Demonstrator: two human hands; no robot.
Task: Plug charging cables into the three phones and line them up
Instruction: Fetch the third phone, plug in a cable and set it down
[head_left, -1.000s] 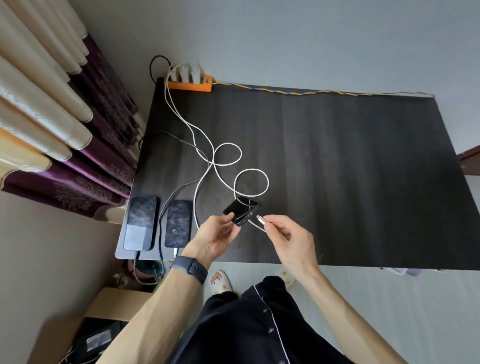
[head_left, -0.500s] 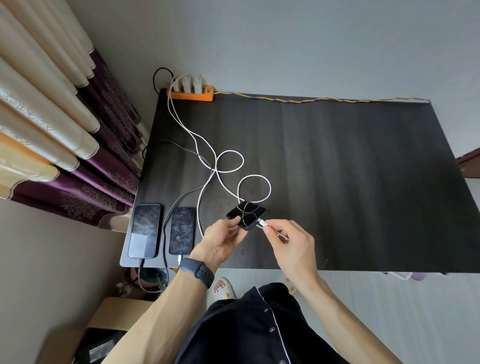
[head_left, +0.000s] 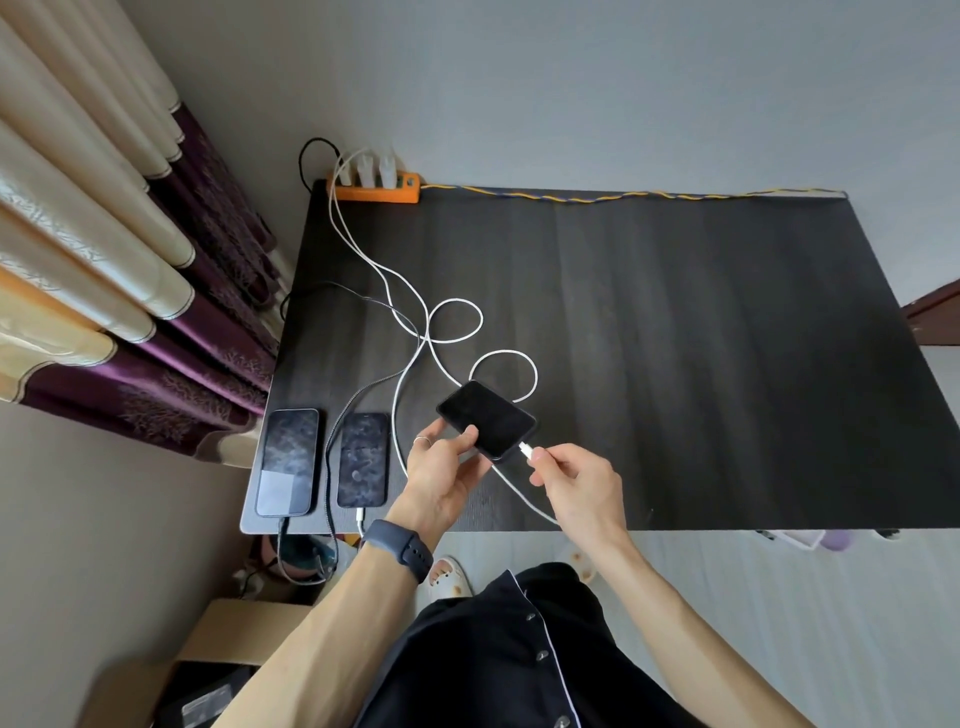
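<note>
My left hand (head_left: 448, 470) holds a dark phone (head_left: 487, 420) above the black table (head_left: 675, 364), screen up and tilted. My right hand (head_left: 574, 486) pinches the white plug of a white charging cable (head_left: 525, 450), and the plug sits at the phone's bottom edge. That cable loops across the table to an orange power strip (head_left: 376, 191) at the far left corner. Two more phones lie side by side at the table's near left corner: the left phone (head_left: 289, 461) with a dark cable at its bottom and the middle phone (head_left: 363, 460) with a white plug at its bottom.
Curtains (head_left: 104, 270) hang to the left of the table. A yellow and blue twisted cord (head_left: 623, 196) runs along the table's far edge. A cardboard box (head_left: 208, 670) stands on the floor at the lower left. A slipper (head_left: 449, 577) shows under the table's near edge.
The phone has turned in my left hand so its screen faces up. My right hand has brought the white plug up to the phone's bottom edge.
</note>
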